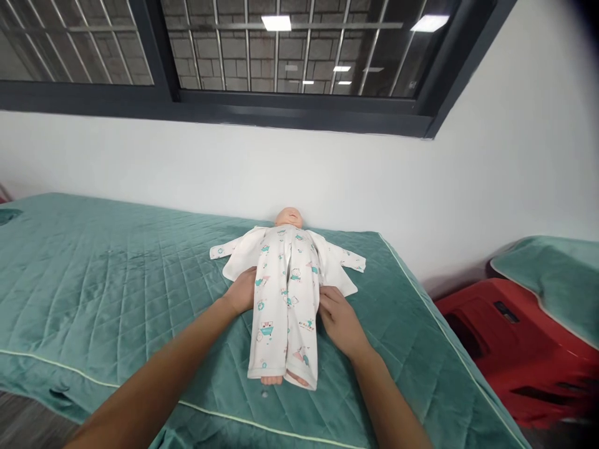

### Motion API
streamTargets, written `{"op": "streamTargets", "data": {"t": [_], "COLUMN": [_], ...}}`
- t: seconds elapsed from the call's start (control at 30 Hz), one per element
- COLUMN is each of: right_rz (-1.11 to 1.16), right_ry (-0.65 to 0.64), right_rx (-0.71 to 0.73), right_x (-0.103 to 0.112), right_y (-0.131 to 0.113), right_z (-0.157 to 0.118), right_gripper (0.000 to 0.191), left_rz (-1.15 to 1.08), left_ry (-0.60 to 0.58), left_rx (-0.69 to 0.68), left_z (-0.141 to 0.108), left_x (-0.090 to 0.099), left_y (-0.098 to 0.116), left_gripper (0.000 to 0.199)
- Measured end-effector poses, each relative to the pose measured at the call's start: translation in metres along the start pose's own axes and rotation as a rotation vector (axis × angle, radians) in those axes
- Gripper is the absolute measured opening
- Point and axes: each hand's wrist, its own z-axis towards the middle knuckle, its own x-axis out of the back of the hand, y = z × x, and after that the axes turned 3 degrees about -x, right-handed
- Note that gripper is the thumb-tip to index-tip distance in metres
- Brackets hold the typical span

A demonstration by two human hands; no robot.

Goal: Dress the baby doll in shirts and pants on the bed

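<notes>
A baby doll [289,217] lies on its back, its head near the wall and its toes showing at the cuffs. White printed baby pants [287,280] cover its front from the chest to the feet. Under the doll, a white baby shirt [246,249] is spread open with both sleeves out to the sides. My left hand [242,290] is closed at the left edge of the pants, with its fingertips hidden behind the cloth. Across from it, my right hand [337,318] grips the right edge of the pants with curled fingers.
The doll lies on a green quilted bed cover [116,268] with pale piping. A white wall [224,168] with a dark-framed window [299,112] stands behind it. At right, past the bed's edge, is a red plastic piece of furniture [505,337] with green fabric [556,274] on top.
</notes>
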Motion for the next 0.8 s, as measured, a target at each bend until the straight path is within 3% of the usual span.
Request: {"op": "streamTargets", "data": {"t": [0.2,0.4,0.63,0.8], "right_rz": [-0.092,-0.129,-0.144,-0.145], "right_ry": [0.052,0.014,-0.096,-0.105], "right_rx": [-0.034,-0.034,-0.038,-0.092], "right_x": [-0.001,0.000,0.000,0.002], "right_y": [-0.001,-0.002,-0.005,-0.011], "right_z": [-0.001,-0.001,-0.009,-0.017], "right_gripper": [0.037,0.036,0.029,0.030], "left_rz": [0.062,0.059,0.006,-0.037], "left_ry": [0.016,0.113,0.041,0.026], "left_rx": [-0.006,-0.076,-0.056,-0.070], "left_z": [-0.013,-0.042,-0.054,-0.052], "left_x": [0.005,0.010,0.013,0.023], "left_y": [0.007,0.015,0.021,0.026], "left_gripper": [0.024,0.031,0.038,0.037]}}
